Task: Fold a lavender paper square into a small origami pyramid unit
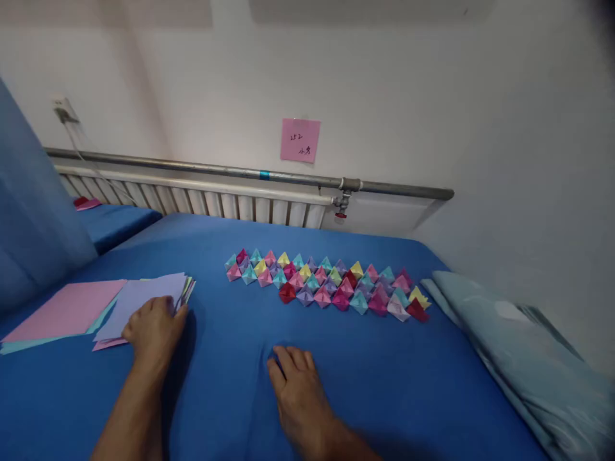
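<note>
My left hand [156, 330] rests on a stack of square craft paper, its fingers curled on the top lavender sheet [148, 290] and its thumb by the stack's right edge. The fingertips are partly hidden. Edges of pink, green and other sheets show under the lavender one. My right hand [303, 397] lies palm down on the blue bed sheet [230, 384], fingers stretched forward and slightly apart, holding nothing. Beyond it, several small folded paper pieces [331, 294] in pink, red, yellow, teal and purple stand in staggered rows.
Pink paper sheets [72, 310] over teal ones lie at far left, beside a blue curtain [33, 211]. Folded pale-green bedding [519, 358] lies along the right edge. Behind the bed are a radiator [230, 203], a metal pipe [192, 168] and a pink wall note [300, 139].
</note>
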`<act>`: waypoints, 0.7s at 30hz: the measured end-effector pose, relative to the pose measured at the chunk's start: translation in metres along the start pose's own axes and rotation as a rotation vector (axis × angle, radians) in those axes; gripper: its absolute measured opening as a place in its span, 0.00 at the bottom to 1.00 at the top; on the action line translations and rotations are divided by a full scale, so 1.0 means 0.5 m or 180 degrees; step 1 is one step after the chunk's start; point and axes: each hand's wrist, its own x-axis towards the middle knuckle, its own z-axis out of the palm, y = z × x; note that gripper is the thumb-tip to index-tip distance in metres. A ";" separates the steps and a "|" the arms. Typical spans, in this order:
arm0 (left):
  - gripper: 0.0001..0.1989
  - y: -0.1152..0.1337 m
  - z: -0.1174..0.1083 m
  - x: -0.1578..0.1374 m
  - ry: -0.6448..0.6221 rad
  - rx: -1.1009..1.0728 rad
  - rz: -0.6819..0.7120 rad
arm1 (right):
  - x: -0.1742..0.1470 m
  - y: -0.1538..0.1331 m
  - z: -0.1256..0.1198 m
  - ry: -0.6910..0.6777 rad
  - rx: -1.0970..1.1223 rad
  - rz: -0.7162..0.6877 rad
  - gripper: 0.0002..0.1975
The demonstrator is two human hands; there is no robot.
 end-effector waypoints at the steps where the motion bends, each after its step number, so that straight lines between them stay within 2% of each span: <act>1: 0.22 -0.002 0.001 0.004 -0.0042 0.0041 -0.0021 | -0.001 0.000 0.001 0.0010 0.0048 0.0009 0.18; 9: 0.27 -0.017 -0.002 0.026 -0.0425 -0.0057 -0.0197 | 0.003 -0.003 -0.006 -0.0063 0.0117 0.0089 0.19; 14: 0.27 -0.015 -0.008 0.027 -0.0496 -0.0124 -0.0368 | 0.003 0.002 0.000 0.0009 0.0101 0.0084 0.21; 16: 0.26 -0.017 -0.007 0.025 -0.0390 -0.0137 -0.0310 | 0.004 0.005 0.004 0.0105 0.0050 0.0132 0.24; 21: 0.24 -0.028 -0.002 0.019 -0.0170 -0.0192 -0.0249 | 0.005 0.011 0.008 0.0308 0.0069 -0.0095 0.27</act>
